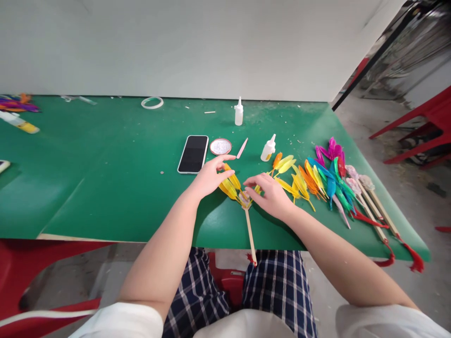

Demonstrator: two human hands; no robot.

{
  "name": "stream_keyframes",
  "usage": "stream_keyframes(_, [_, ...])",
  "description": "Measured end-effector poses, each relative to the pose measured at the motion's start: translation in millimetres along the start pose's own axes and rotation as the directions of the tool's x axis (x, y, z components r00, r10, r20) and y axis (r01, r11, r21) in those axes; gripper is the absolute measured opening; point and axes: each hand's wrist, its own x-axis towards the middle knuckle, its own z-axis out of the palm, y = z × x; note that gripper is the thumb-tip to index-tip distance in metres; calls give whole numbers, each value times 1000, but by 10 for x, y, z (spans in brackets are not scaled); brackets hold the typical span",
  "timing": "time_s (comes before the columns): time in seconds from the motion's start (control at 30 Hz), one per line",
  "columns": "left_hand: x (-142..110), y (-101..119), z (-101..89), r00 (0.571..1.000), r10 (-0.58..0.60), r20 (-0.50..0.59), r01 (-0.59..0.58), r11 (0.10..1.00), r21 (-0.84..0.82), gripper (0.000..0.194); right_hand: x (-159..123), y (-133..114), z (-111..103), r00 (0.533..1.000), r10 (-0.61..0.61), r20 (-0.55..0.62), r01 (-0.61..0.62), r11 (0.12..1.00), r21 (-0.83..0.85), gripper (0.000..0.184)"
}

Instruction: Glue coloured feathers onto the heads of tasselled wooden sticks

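A fan-like wand lies at the table's front edge, its pale wooden stick (250, 234) ending in a red tassel. At its head is a pinkish flower piece (244, 199) with yellow feathers (229, 188) spreading left and right. My left hand (213, 175) is over the left feathers, thumb and forefinger stretched apart. My right hand (269, 193) is bent over the right side of the flower piece, fingertips close to it and slightly apart. It partly hides the yellow feathers there. Nothing shows gripped in either hand.
A phone (193, 154), a round disc (221, 146), pink tweezers (242, 148) and two glue bottles (268, 148) (238, 112) stand or lie beyond my hands. Coloured feathers (331, 180) and flower-topped sticks (378, 204) lie rightward. A tape roll (152, 103) is near the wall.
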Motion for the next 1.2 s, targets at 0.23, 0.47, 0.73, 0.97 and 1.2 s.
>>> stream_keyframes(0.23, [-61, 154, 43, 990, 18, -142, -46, 980, -195, 44, 45, 14, 42, 963, 260, 76, -266, 961, 80, 22])
stream_keyframes(0.47, [-93, 187, 130, 995, -97, 16, 93, 866, -492, 32, 283, 17, -73, 959, 284, -6, -280, 948, 153, 27])
stream_keyframes(0.73, [-128, 238, 115, 993, -17, -118, -60, 788, -612, 25, 513, 708, -356, 819, 386, -425, -452, 890, -62, 68])
stream_keyframes(0.97, [-148, 254, 191, 1000, -3, -18, -7, 823, -567, 25, 507, 805, -155, 874, 391, -287, -439, 889, -127, 27])
stream_keyframes(1.2, [-147, 224, 162, 998, -7, -68, -35, 802, -596, 21, 466, 432, -185, 911, 372, -178, -356, 928, 113, 36])
